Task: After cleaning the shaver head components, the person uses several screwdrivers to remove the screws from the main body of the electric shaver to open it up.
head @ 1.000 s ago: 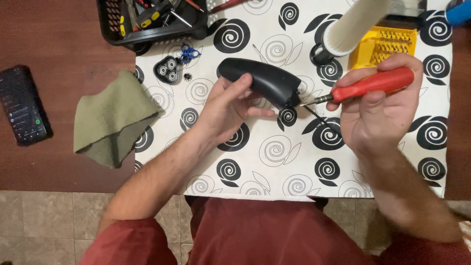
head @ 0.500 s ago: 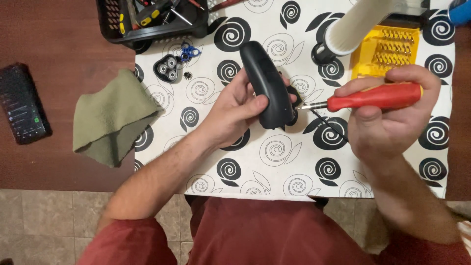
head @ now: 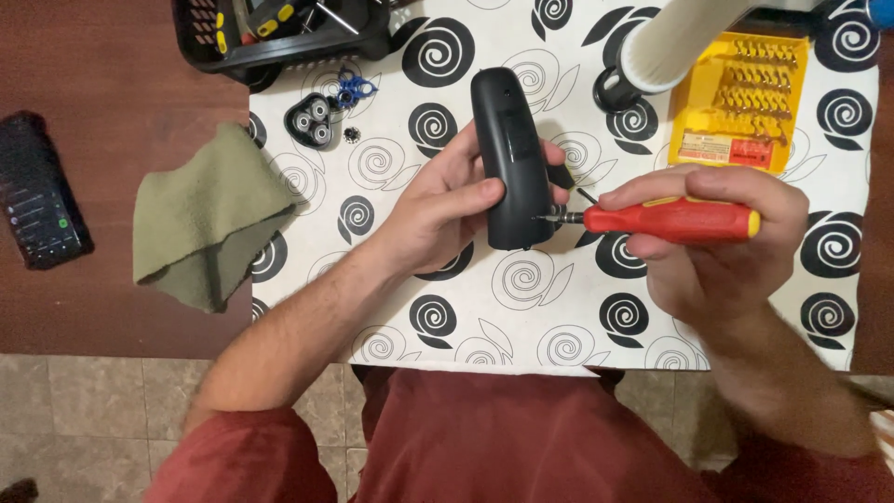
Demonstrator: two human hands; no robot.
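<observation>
Shaver body (head: 507, 154): black, elongated, upright, screwdriver (head: 670, 220) tip touching.

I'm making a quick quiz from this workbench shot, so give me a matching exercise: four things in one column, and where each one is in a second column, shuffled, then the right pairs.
Things:
1. long black plastic device body
2. red-handled screwdriver with a yellow end
3. folded olive-green cloth
4. yellow plastic case of screwdriver bits

Places:
A. on the table's left edge, partly on the patterned cover
B. lying open at the top right
C. gripped in the left hand
D. held in the right hand, tip against the device's side

Pairs: 1-C, 2-D, 3-A, 4-B
</observation>
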